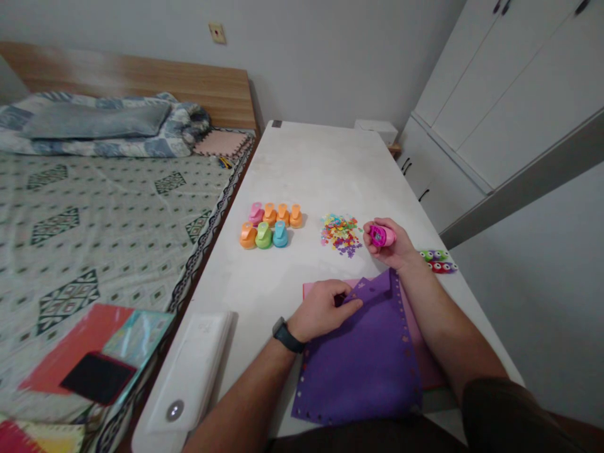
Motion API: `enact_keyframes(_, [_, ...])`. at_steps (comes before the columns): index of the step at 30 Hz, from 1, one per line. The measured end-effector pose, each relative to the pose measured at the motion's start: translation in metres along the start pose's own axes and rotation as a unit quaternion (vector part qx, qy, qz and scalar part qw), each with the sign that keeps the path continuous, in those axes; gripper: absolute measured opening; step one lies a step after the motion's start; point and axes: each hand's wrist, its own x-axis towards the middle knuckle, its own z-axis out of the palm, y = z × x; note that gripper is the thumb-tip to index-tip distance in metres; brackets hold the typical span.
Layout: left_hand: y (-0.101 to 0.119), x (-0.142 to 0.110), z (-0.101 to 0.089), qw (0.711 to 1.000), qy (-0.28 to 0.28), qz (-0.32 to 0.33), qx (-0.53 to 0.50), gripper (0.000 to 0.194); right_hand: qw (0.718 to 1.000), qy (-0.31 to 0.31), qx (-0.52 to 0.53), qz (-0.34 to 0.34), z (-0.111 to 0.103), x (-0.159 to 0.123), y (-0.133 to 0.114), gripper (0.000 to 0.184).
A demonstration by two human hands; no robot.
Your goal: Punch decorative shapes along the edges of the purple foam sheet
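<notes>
My left hand (328,307) pinches the top edge of a purple sheet (363,365) between thumb and fingers. Small shaped holes run along the sheet's edges, and its upper right corner is bent up. A pink craft punch (382,236) lies in my right hand (391,248), its underside turned toward me and the fingers curled round it. Beneath the purple sheet, a pink sheet (418,333) shows at the right and top. Just left of my right hand is a pile of small colourful paper cutouts (340,234), with purple ones at its near side.
Several craft punches (264,235) in orange, green, blue and pink stand in two rows on the white table (325,160). Googly-eyed items (438,261) lie by the right edge. A long white device (191,371) occupies the near left; a bed (117,233) holds a phone (98,377).
</notes>
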Motion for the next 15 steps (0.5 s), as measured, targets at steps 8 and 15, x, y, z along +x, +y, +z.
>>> enact_keyframes(8, [0.001,0.000,0.000,1.000,-0.003,0.003,-0.012,0.034,1.000,0.017,-0.003,-0.017,-0.003,0.004,0.004,0.021])
enact_keyframes(15, [0.001,0.001,0.000,1.000,-0.003,0.009,-0.012,0.035,0.982,0.155,-0.088,-0.059,0.003,0.011,0.010,0.028])
